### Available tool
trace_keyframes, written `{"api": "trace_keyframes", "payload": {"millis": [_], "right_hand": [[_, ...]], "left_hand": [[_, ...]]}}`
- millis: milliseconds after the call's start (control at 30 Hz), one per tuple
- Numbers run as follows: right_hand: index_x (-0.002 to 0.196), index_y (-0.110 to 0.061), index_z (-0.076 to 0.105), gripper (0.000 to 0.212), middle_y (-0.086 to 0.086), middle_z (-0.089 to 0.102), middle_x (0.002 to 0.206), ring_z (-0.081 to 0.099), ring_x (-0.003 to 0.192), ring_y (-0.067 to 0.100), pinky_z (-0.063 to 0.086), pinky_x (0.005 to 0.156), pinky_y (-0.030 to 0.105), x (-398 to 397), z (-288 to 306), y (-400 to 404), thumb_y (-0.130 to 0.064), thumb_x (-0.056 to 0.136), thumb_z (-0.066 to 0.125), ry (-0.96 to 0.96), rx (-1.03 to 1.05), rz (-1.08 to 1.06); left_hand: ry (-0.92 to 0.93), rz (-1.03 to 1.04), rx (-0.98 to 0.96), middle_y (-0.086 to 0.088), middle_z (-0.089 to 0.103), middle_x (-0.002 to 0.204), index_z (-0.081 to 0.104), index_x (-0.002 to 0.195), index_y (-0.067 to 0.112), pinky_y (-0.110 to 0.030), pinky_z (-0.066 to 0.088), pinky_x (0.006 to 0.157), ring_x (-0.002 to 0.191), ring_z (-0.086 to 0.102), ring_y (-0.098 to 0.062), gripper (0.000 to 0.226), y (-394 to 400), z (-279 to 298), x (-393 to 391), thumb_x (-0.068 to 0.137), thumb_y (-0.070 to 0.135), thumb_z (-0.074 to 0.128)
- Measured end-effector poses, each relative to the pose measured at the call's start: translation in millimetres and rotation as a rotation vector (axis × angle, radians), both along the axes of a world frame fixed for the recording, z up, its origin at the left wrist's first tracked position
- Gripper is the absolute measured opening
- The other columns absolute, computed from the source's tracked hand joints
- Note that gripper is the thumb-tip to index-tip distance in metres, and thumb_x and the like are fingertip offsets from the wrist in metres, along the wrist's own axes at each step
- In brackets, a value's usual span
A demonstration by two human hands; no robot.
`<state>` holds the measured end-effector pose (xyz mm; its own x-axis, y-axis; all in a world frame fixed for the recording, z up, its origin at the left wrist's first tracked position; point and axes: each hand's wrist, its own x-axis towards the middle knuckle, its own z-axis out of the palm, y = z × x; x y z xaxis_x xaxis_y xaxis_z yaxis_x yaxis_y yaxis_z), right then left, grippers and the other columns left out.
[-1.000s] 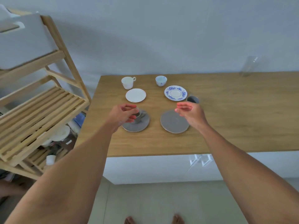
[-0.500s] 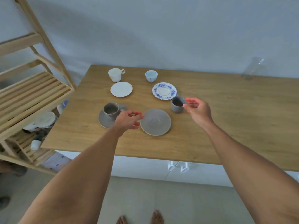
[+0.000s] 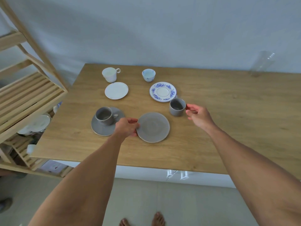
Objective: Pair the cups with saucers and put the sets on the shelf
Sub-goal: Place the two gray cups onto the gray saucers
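One grey cup (image 3: 104, 115) stands on a grey saucer (image 3: 99, 129) at the table's front left. My left hand (image 3: 127, 128) pinches the left rim of a second, bare grey saucer (image 3: 154, 127). Fingers of my right hand (image 3: 197, 115) close on the handle of another grey cup (image 3: 177, 106), which stands on the table right of that saucer. Farther back are a white cup (image 3: 110, 74) with a white saucer (image 3: 116, 90), and a small blue-white cup (image 3: 148, 75) with a blue-patterned saucer (image 3: 162, 91).
A slatted wooden shelf (image 3: 31, 98) stands left of the wooden table (image 3: 228, 128), with white dishes on its lower levels. A clear glass (image 3: 262, 63) is at the table's far right by the wall. White cabinet fronts lie under the table.
My left hand left the cup on the first saucer and moved right onto the second saucer's rim. My right hand closed in on the other grey cup's handle.
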<state>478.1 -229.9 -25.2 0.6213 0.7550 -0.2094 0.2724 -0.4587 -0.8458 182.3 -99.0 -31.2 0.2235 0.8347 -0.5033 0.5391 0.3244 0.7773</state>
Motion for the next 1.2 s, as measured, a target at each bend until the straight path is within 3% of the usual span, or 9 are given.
{"api": "trace_keyframes", "payload": {"millis": [133,233,300,367,633,767,833,1000,1200], "right_hand": [[0.145,-0.023,0.059,0.074,-0.011,0.066,0.131,0.072,0.096,-0.002,0.058,0.1,0.037,-2.6,0.1,2.2,-0.025,0.077,0.089,0.043,0.008,0.055],[0.145,-0.021,0.059,0.083,-0.011,0.067,0.13,0.071,0.098,-0.003,0.055,0.099,0.026,-9.2,4.5,7.4,-0.026,0.07,0.095,0.051,0.033,0.06],[0.143,-0.019,0.061,0.079,-0.011,0.066,0.122,0.064,0.094,-0.012,0.049,0.086,0.006,-12.8,6.7,9.8,-0.022,0.072,0.095,0.037,0.053,0.044],[0.141,-0.019,0.062,0.076,-0.009,0.066,0.118,0.058,0.09,-0.017,0.043,0.073,-0.001,-14.1,4.5,11.6,-0.021,0.072,0.095,0.024,0.071,0.023],[0.136,-0.021,0.066,0.075,-0.008,0.072,0.118,0.066,0.093,-0.016,0.051,0.087,0.009,-21.3,1.3,10.4,-0.025,0.068,0.097,0.03,0.107,-0.018],[0.136,-0.022,0.066,0.08,-0.007,0.072,0.12,0.071,0.104,0.003,0.053,0.097,0.022,-22.9,1.1,10.7,-0.029,0.064,0.099,0.016,0.116,-0.031],[0.139,-0.021,0.064,0.084,-0.012,0.071,0.119,0.07,0.103,0.001,0.051,0.091,0.015,-23.9,0.7,11.1,-0.029,0.063,0.099,0.03,0.117,-0.03],[0.136,-0.022,0.067,0.076,-0.027,0.063,0.099,0.059,0.079,-0.031,0.041,0.071,-0.006,-27.9,-0.2,13.0,-0.025,0.066,0.098,0.023,0.141,-0.06],[0.132,-0.028,0.07,0.077,-0.022,0.071,0.105,0.069,0.092,-0.016,0.053,0.088,0.009,-39.6,-0.7,9.6,-0.033,0.062,0.099,0.016,0.158,-0.066]], "left_hand": [[-0.038,0.008,-0.03,-0.01,0.078,0.101,0.075,0.113,0.013,-0.036,0.065,0.073,0.081,0.075,-0.022,0.026,3.8,-7.6,-1.1,0.087,0.01,0.077],[-0.056,0.011,-0.053,-0.011,0.079,0.1,0.075,0.11,0.015,-0.033,0.065,0.07,0.078,0.074,-0.019,0.023,5.8,-9.8,-2.0,0.088,0.009,0.077],[-0.069,0.01,-0.06,-0.011,0.079,0.1,0.075,0.109,0.015,-0.031,0.065,0.067,0.077,0.073,-0.019,0.022,7.1,-11.2,-2.4,0.088,0.008,0.077],[-0.081,0.01,-0.067,-0.01,0.079,0.099,0.076,0.109,0.014,-0.03,0.065,0.067,0.078,0.075,-0.019,0.022,7.9,-12.5,-3.2,0.088,0.008,0.077],[-0.146,0.018,-0.11,-0.008,0.079,0.098,0.076,0.11,0.014,-0.028,0.064,0.064,0.08,0.076,-0.019,0.023,10.9,-17.2,-6.1,0.088,0.007,0.077],[-0.162,0.007,-0.117,-0.008,0.079,0.098,0.075,0.11,0.014,-0.028,0.063,0.066,0.081,0.076,-0.019,0.023,12.4,-19.0,-7.2,0.089,0.007,0.077],[-0.17,0.002,-0.123,-0.008,0.079,0.098,0.075,0.11,0.014,-0.029,0.063,0.068,0.081,0.077,-0.019,0.022,12.3,-19.7,-7.9,0.089,0.008,0.077],[-0.184,-0.01,-0.127,-0.007,0.08,0.098,0.076,0.111,0.013,-0.029,0.064,0.068,0.081,0.077,-0.019,0.024,13.5,-20.8,-10.1,0.088,0.008,0.078],[-0.206,-0.014,-0.134,-0.007,0.08,0.102,0.076,0.114,0.013,-0.029,0.064,0.069,0.089,0.079,-0.023,0.026,13.2,-19.7,-11.0,0.088,0.008,0.077]]}}
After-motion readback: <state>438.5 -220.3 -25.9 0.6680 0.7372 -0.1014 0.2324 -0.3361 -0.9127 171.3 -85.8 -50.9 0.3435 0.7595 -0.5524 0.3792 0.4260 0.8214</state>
